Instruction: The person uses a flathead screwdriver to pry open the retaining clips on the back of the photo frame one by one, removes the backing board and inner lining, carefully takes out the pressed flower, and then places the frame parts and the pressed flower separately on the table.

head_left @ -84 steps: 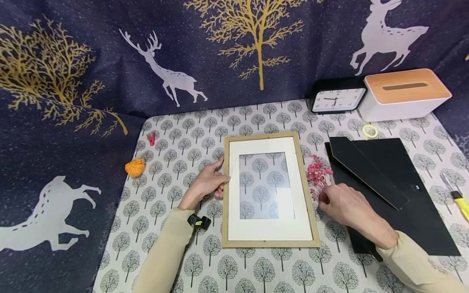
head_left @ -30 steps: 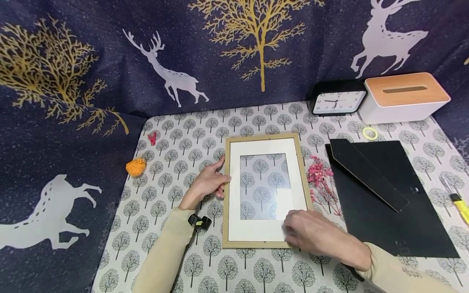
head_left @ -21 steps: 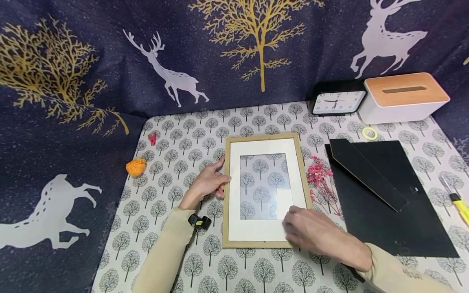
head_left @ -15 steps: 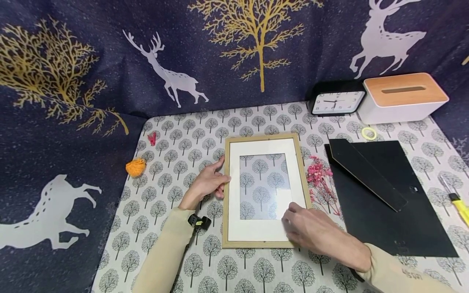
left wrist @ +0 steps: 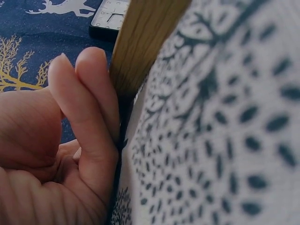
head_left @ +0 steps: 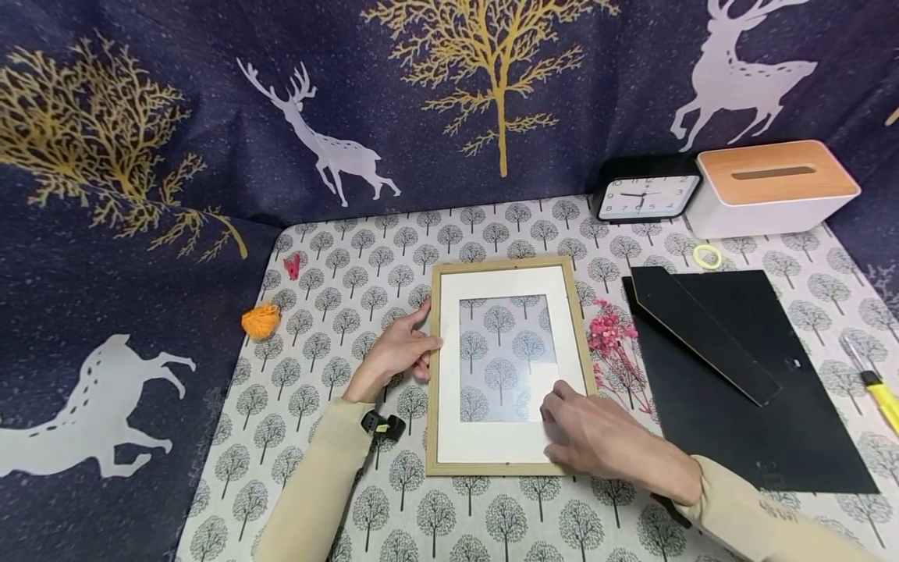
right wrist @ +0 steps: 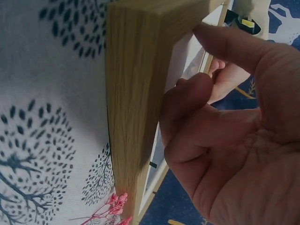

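A light wooden picture frame (head_left: 433, 406) lies flat on the tree-print cloth. Inside it sits a white mat (head_left: 492, 443) around a rectangular window, with clear sheet reflecting light in its lower right. My left hand (head_left: 393, 351) holds the frame's left side, thumb on the rim. In the left wrist view, two bent fingers (left wrist: 89, 103) lie against the outer edge. My right hand (head_left: 597, 433) is over the lower right corner. In the right wrist view, its thumb is near the rim (right wrist: 133, 103) and its bent fingers touch inside the frame, thumb and forefinger apart.
Pink dried flowers (head_left: 611, 332) lie right of the frame. Beyond them is a black backing board (head_left: 758, 429) with its stand leg (head_left: 702, 336). A yellow-handled tool (head_left: 881, 394), ring (head_left: 707, 257), clock (head_left: 649, 195), tissue box (head_left: 779, 215), clothespin (head_left: 292, 266) and orange yarn (head_left: 261, 321) surround the area.
My right hand has left the pink flowers and come over the frame's lower right corner. Lately its forefinger has shifted slightly upward, away from the thumb. The left hand stays put.
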Demonstrator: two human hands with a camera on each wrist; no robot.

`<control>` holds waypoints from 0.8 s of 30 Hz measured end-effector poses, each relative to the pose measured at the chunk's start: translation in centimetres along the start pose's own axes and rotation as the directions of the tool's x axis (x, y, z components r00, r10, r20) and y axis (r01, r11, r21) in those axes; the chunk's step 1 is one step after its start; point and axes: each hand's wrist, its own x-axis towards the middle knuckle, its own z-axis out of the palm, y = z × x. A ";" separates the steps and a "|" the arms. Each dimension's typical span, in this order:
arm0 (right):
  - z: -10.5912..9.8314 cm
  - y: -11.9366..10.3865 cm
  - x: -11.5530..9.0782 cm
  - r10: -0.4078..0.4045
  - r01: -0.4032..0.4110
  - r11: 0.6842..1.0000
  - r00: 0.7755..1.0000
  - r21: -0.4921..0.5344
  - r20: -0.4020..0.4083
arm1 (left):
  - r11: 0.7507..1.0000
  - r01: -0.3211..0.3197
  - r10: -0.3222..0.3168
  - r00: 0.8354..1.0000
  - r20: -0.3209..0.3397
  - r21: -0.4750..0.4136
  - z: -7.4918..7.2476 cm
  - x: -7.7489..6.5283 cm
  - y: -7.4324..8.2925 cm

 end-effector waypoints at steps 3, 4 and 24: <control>-0.1 -0.2 0.2 0.015 -0.015 1.000 1.000 0.010 0.016 | 1.000 -0.001 0.001 1.000 0.001 0.001 0.0 -0.1 0.1; -0.1 -0.2 0.2 0.018 -0.019 1.000 1.000 0.011 0.022 | 1.000 0.000 0.000 1.000 0.000 -0.001 0.0 -0.2 0.1; -1.0 0.1 0.0 0.000 0.001 1.000 0.997 -0.019 0.076 | 1.000 -0.001 0.001 1.000 -0.001 -0.002 -0.1 -0.1 0.1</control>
